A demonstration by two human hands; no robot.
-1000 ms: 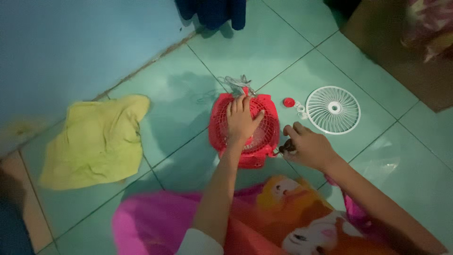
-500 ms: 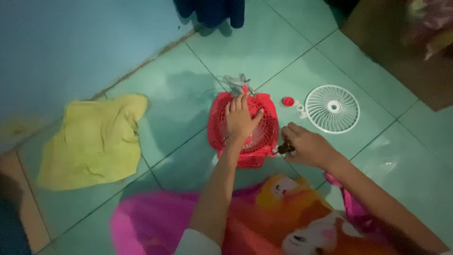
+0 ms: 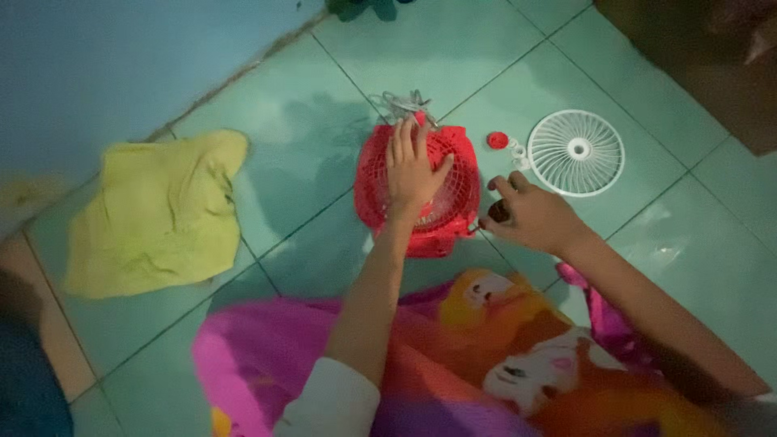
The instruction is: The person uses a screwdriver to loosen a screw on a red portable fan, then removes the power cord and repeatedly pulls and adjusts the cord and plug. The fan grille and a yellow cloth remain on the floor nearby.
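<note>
A small red fan housing (image 3: pixel 453 190) lies flat on the green tiled floor (image 3: pixel 307 97). My left hand (image 3: pixel 411 168) rests palm down on its grille, fingers spread. My right hand (image 3: pixel 530 214) sits at the housing's right lower corner, fingers closed around a small dark tool (image 3: pixel 499 212) whose tip touches the red edge. A tangle of grey cable (image 3: pixel 402 103) comes out of the housing's far side.
A white round fan grille (image 3: pixel 575 152) lies to the right, with a red cap (image 3: pixel 497 140) and small white parts beside it. A yellow cloth (image 3: pixel 158 212) lies to the left. A pink and orange printed fabric (image 3: pixel 453 356) covers the floor near me.
The view has shifted slightly. My left hand stays flat on the red housing. My right hand keeps the small tool at the housing's right edge, barely moved.
</note>
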